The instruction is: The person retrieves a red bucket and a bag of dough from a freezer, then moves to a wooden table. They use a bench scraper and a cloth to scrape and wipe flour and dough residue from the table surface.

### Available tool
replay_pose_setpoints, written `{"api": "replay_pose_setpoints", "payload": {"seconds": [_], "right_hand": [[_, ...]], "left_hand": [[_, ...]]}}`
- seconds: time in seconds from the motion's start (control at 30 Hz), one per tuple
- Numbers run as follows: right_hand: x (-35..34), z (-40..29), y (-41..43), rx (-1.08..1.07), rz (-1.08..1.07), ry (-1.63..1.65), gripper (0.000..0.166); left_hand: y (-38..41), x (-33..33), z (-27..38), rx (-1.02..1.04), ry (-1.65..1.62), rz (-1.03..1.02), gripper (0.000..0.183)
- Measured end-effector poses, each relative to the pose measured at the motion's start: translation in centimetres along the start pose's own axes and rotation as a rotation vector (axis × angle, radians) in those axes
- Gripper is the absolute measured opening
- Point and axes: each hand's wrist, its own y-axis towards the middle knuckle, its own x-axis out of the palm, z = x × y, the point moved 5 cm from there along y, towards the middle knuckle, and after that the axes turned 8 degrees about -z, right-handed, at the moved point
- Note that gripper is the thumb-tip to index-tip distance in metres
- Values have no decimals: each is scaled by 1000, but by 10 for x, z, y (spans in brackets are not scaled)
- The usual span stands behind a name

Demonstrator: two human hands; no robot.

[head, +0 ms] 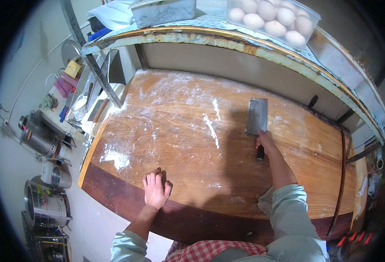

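A cleaver point(257, 114) with a broad metal blade and a black handle is in my right hand point(266, 142). My fingers wrap around the handle just below the blade, which points away from me over the right part of the wooden worktop point(186, 137). My left hand point(156, 190) rests on the worktop near its dark front strip, thumb apart and fingers slightly bent, with nothing seen in it. White flour lies scattered on the wood, with a thicker patch point(115, 159) to the left and a streak point(211, 130) in the middle.
A pale cloth point(265, 201) lies partly under my right sleeve. Across the back runs a rusty-edged shelf point(245, 44), bearing a clear tub of eggs point(274, 19). A metal post point(104, 80) stands at the back left. Metal pots point(45, 204) sit on the left.
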Motion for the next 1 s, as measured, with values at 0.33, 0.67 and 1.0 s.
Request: {"api": "replay_pose_setpoints", "payload": {"seconds": [0.33,0.67,1.0], "right_hand": [[103,-24,-12,-79,-303,-186,29],[28,10,10,-19,37,-20,36],[275,-43,-114,12,-602,-450,31]], "left_hand": [[6,-5,-2,45,-17,12,33],[5,4,-13,-37,-123,-46,34],[-6,-5,-23,-45,-105,29,32]]}}
